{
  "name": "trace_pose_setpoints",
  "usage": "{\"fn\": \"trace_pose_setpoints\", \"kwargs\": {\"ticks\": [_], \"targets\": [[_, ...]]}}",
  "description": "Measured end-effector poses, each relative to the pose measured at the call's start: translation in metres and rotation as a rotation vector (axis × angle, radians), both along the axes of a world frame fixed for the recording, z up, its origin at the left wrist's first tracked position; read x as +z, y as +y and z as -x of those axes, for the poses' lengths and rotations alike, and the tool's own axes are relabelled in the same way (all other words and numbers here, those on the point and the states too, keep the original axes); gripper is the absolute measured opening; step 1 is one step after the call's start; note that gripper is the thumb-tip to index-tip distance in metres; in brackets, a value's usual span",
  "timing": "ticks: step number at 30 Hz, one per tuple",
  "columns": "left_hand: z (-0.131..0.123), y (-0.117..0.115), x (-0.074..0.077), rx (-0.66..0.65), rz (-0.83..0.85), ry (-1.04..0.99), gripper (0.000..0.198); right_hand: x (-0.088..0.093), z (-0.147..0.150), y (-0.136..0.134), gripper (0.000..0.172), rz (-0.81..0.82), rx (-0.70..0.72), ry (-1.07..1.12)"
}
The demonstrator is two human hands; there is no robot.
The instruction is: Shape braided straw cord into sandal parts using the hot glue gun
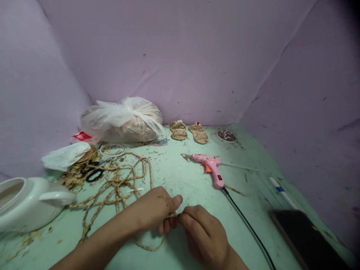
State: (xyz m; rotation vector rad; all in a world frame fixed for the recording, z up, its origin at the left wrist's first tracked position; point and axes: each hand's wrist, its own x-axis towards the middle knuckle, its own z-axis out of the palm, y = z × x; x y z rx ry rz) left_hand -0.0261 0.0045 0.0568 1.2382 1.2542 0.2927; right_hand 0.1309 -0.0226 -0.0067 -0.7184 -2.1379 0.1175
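Note:
Between my two hands runs a short stretch of tan braided straw cord point(149, 247), and a loop of it droops below onto the green table. My left hand point(159, 208) is closed around the cord, thumb on top. Close by on the right, my right hand point(204, 232) pinches the cord's end with its fingertips. More of the braided cord point(120, 183) lies in loose tangled loops on the table to the left. Beyond my right hand rests a pink glue gun point(209, 163) on its side, its nozzle pointing left.
Two small woven sandals point(179, 131) and a dish of beads point(226, 135) stand by the back wall. Left are a tied plastic bag point(126, 120), black-handled scissors point(95, 175) and a white pitcher point(33, 202). A phone point(306, 240), a marker point(281, 189) and the glue gun's cable point(249, 227) lie right.

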Motion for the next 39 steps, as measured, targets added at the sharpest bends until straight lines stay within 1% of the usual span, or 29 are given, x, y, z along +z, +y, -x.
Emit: {"fn": "trace_pose_setpoints", "kwargs": {"ticks": [2, 6, 9, 11, 12, 14, 16, 18, 19, 21, 23, 25, 26, 27, 28, 29, 31, 33, 34, 35, 37, 39], "targets": [[0.001, 0.003, -0.001, 0.050, 0.111, -0.114, 0.042, 0.001, 0.001, -0.001, 0.028, -0.018, -0.007, -0.008], [0.003, 0.004, -0.005, 0.211, 0.169, -0.217, 0.019, 0.002, 0.002, -0.001, 0.026, -0.026, -0.051, 0.048], [0.000, 0.004, -0.008, 0.293, 0.166, -0.234, 0.014, 0.003, 0.003, 0.000, 0.029, -0.009, -0.051, 0.106], [-0.004, 0.003, -0.010, 0.353, 0.111, -0.224, 0.014, 0.003, 0.004, -0.001, 0.029, 0.045, -0.039, 0.178], [-0.006, 0.002, -0.010, 0.372, 0.066, -0.216, 0.015, 0.004, 0.006, -0.001, 0.028, 0.098, -0.041, 0.232], [-0.009, 0.000, -0.011, 0.370, -0.043, -0.192, 0.016, 0.005, 0.009, -0.002, 0.019, 0.273, -0.078, 0.353], [-0.012, -0.002, -0.013, 0.343, -0.168, -0.135, 0.018, 0.005, 0.012, -0.003, 0.011, 0.539, -0.168, 0.494], [-0.013, -0.004, -0.016, 0.323, -0.285, -0.056, 0.018, 0.005, 0.014, -0.002, 0.012, 0.867, -0.247, 0.649], [-0.013, -0.005, -0.017, 0.318, -0.338, -0.019, 0.017, 0.005, 0.015, -0.001, 0.013, 1.021, -0.264, 0.732], [-0.013, -0.007, -0.020, 0.294, -0.414, 0.028, 0.017, 0.006, 0.014, 0.002, 0.016, 1.261, -0.247, 0.883], [-0.012, -0.009, -0.022, 0.254, -0.463, 0.031, 0.017, 0.007, 0.013, 0.005, 0.019, 1.407, -0.201, 1.014], [-0.011, -0.009, -0.024, 0.198, -0.504, 0.002, 0.018, 0.008, 0.012, 0.007, 0.021, 1.499, -0.156, 1.113], [-0.011, -0.008, -0.024, 0.178, -0.516, -0.012, 0.019, 0.009, 0.012, 0.007, 0.022, 1.508, -0.140, 1.131], [-0.011, -0.008, -0.024, 0.172, -0.511, -0.022, 0.019, 0.009, 0.011, 0.007, 0.020, 1.483, -0.136, 1.110], [-0.011, -0.006, -0.024, 0.178, -0.483, -0.031, 0.019, 0.009, 0.010, 0.006, 0.017, 1.420, -0.145, 1.045], [-0.011, -0.005, -0.024, 0.195, -0.434, -0.038, 0.019, 0.009, 0.009, 0.006, 0.012, 1.319, -0.166, 0.939], [-0.010, -0.001, -0.023, 0.248, -0.309, -0.056, 0.019, 0.006, 0.007, 0.004, 0.006, 1.028, -0.190, 0.677], [-0.010, 0.002, -0.023, 0.290, -0.221, -0.087, 0.020, 0.004, 0.005, 0.004, 0.013, 0.723, -0.166, 0.465], [-0.009, 0.003, -0.024, 0.301, -0.198, -0.104, 0.020, 0.003, 0.005, 0.004, 0.016, 0.603, -0.149, 0.392], [-0.008, 0.004, -0.024, 0.303, -0.185, -0.121, 0.021, 0.002, 0.004, 0.004, 0.017, 0.520, -0.138, 0.336], [-0.007, 0.004, -0.024, 0.279, -0.168, -0.150, 0.021, 0.001, 0.003, 0.005, 0.017, 0.470, -0.160, 0.260], [-0.006, 0.005, -0.025, 0.231, -0.147, -0.179, 0.021, 0.003, 0.003, 0.005, 0.016, 0.497, -0.192, 0.211]]}}
